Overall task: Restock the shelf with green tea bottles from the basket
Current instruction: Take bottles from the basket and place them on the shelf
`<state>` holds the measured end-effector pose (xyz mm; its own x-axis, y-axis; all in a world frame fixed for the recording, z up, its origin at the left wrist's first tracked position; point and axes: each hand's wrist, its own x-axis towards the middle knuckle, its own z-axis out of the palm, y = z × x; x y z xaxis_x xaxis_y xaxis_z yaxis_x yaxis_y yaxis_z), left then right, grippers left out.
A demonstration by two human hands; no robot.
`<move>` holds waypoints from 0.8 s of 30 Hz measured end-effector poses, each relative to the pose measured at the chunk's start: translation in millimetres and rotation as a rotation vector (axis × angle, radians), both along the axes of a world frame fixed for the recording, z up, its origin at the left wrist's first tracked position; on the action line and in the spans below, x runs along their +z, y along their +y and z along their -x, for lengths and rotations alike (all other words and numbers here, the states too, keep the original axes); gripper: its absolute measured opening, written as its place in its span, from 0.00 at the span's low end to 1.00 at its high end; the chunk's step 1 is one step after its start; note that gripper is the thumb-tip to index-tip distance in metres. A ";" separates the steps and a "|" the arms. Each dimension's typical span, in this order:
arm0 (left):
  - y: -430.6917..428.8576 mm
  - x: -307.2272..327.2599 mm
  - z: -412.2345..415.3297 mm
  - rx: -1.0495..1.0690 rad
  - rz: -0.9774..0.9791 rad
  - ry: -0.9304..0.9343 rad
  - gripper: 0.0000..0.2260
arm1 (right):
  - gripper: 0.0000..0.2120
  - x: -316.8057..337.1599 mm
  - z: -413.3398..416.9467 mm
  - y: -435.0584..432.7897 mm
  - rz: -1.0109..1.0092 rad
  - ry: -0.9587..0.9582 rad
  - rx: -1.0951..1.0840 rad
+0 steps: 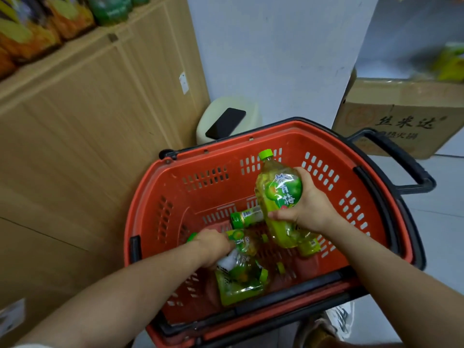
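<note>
A red basket [175, 187] with black handles stands on the floor beside a wooden shelf [88, 109], and it holds the green tea bottles. Three bottles show plainly. The right hand [305, 204] is wrapped around the middle of one bottle [278, 194], which is raised above the basket floor, tilted, with its green cap pointing up and away. The left hand [213, 244] reaches down into the basket and is closed over the neck end of a second bottle [241, 277], which lies on the basket bottom with its base toward the near rim; a bit of green cap pokes out past the knuckles. A third bottle [246, 217] lies flat between the two hands, its cap to the left, its body partly hidden behind the raised bottle. A green label edge [308, 247] shows under the raised bottle; I cannot tell whether it belongs to the third bottle or to a fourth. The two hands are apart, each on its own bottle. On top of the shelf, at upper left, stand blurred green and orange packs [50, 23]. Behind the basket sits a pale bin [226, 106] with a black lid flap, and to the right a cardboard box [401, 116].
</note>
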<state>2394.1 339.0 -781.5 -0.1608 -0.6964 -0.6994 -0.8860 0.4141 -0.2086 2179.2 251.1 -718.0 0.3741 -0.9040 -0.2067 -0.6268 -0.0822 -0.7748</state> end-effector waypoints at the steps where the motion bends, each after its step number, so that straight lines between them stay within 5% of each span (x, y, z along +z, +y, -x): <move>1: -0.8 17.3 -3.2 0.013 0.071 0.008 0.22 | 0.58 9.6 -1.8 -0.7 0.029 -0.034 -0.007; 7: 41.8 127.9 -26.5 0.232 0.622 0.067 0.25 | 0.54 118.5 -23.8 14.4 0.405 -0.289 0.000; 12: 111.6 204.3 -39.7 0.512 1.043 0.292 0.29 | 0.53 212.2 -39.2 62.7 0.629 -0.604 0.005; 19: 238.8 288.7 -56.1 1.121 1.435 0.588 0.26 | 0.56 275.9 -92.2 152.3 0.620 -0.868 0.151; 24: 329.9 343.0 -76.7 1.243 1.724 0.553 0.27 | 0.56 289.1 -157.5 222.4 0.477 -0.924 0.388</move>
